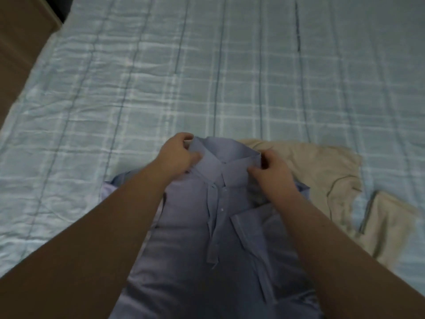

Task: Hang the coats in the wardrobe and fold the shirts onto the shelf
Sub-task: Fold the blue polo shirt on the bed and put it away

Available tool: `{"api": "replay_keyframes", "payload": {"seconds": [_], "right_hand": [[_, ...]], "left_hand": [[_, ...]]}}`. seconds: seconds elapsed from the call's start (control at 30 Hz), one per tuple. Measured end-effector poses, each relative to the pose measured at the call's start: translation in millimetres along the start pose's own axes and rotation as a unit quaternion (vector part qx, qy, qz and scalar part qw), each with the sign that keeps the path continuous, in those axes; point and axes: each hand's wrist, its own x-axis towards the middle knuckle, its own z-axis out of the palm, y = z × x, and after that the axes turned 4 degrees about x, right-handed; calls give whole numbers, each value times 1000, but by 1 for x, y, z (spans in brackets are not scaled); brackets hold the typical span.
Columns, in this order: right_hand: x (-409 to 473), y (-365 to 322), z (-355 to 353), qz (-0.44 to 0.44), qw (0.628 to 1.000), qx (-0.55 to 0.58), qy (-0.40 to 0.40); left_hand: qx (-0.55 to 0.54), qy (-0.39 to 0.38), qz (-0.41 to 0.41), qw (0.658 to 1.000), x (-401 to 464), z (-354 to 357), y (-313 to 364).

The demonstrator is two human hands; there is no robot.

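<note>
At the far left, a strip of brown floor [16, 54] is showing beside a bed covered by a pale blue checked bedspread [161, 77], which is filling most of the view. Lower down, the person's left hand [178, 153] is pinching the left side of the collar of a blue button-up shirt [195, 238], thumb on top and fingers curled behind the fabric. The shirt is lying front-up on the bedspread, collar pointing away from the person, its button placket running down the middle and a sleeve folded across its right half. The right hand [272, 172] is gripping the right side of the collar in the same way. Further right, a beige garment [322, 171] is lying crumpled on the bedspread, partly tucked under the shirt's right edge.
</note>
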Motion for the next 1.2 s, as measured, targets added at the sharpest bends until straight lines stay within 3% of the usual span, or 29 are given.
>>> {"api": "replay_keyframes", "payload": {"seconds": [0.1, 0.17, 0.23, 0.3, 0.37, 0.43, 0.5, 0.6, 0.77, 0.9, 1.0, 1.2], "right_hand": [[-11, 9, -12, -55, 998, 34, 1], [-21, 20, -21, -151, 988, -9, -5], [-31, 37, -26, -241, 967, -78, -26], [-39, 54, -26, -287, 946, -136, -65], [-44, 67, -23, -297, 928, -205, -92], [-49, 73, -19, -290, 921, -249, -72], [-54, 64, -15, -270, 932, -240, -20], [-63, 40, -4, -262, 940, -216, 33], [-60, 54, 18, -192, 897, -395, -42], [-58, 74, 14, -155, 891, -422, -66], [-56, 65, 4, -154, 901, -404, -47], [-39, 57, -48, -151, 877, -454, -38]], "left_hand": [[-46, -15, 41, 998, -19, -14, -5], [19, 4, 165, 986, -34, -23, -14], [120, -1, 332, 936, -43, -28, -32], [226, -25, 419, 879, -50, -28, -54], [315, -41, 408, 856, -57, -28, -71], [336, -32, 363, 869, -67, -27, -73], [317, 20, 359, 878, -74, -22, -63], [340, 87, 369, 861, -81, 1, -41], [483, 83, 255, 834, -72, 38, -58], [516, 68, 231, 822, -63, 38, -78], [483, 55, 244, 840, -63, 26, -72], [394, 24, 240, 887, -46, -62, -70]]}}
